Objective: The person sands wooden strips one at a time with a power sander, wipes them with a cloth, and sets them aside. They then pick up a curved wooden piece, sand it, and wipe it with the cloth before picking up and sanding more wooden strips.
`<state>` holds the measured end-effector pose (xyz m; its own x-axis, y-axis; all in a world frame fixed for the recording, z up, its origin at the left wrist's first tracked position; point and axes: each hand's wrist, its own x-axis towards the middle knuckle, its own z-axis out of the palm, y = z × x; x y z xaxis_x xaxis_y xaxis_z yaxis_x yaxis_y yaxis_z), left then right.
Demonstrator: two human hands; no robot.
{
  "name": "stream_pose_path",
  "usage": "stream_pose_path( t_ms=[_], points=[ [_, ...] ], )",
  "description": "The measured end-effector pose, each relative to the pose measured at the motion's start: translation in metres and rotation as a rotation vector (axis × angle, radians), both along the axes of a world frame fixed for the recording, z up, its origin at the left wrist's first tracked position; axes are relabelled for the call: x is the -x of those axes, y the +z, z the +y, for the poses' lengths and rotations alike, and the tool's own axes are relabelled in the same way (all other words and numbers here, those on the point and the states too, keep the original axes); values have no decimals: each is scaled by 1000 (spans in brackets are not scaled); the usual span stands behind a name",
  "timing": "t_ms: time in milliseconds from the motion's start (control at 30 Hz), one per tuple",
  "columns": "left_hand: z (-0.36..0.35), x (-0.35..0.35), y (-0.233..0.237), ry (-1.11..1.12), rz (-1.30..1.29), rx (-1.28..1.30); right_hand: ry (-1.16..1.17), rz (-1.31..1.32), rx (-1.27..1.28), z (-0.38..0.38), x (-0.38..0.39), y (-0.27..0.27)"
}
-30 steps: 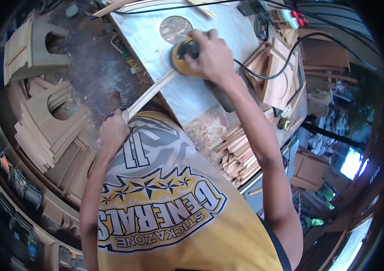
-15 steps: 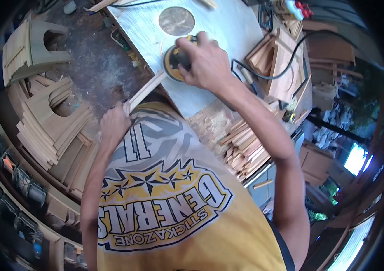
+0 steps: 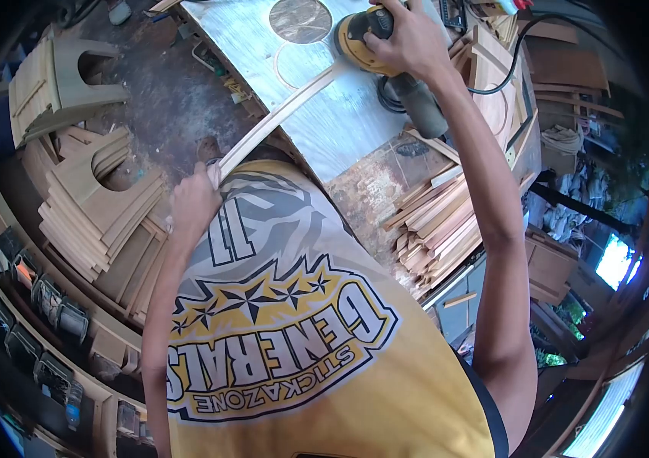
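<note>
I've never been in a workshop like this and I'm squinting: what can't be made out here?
Far end of the wooden strip: head view, covered by the power sander.
The sander's sanding face: head view, turned away from the camera.
Fingertips of the left hand: head view, hidden by the hand itself.
Red-and-white item: head view, cut off by the top edge.

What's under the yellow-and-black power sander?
A thin, pale wooden strip runs up to the edge of the yellow-and-black power sander, above a flat, whitish board. The sander covers its own underside, so whether the strip extends beneath cannot be seen.
</note>
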<state>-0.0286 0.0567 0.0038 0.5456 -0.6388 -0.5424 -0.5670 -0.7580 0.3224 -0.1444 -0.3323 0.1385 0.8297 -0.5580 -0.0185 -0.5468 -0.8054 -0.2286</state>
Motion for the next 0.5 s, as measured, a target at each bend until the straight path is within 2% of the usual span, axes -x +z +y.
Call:
stream_pose_path(
  t_ms=[133,200,333,500],
  points=[
    [-5,-2,6,11,4,-60,1,38,-101,26,-5,-7],
    [-5,2,8,19,10,-77,21,83,43,47,-5,-22],
    [-8,0,-1,43,41,-101,133,154,0,95,-4,-14],
    [-9,-1,7,12,44,-65,24,118,68,54,-4,-24]
  ],
)
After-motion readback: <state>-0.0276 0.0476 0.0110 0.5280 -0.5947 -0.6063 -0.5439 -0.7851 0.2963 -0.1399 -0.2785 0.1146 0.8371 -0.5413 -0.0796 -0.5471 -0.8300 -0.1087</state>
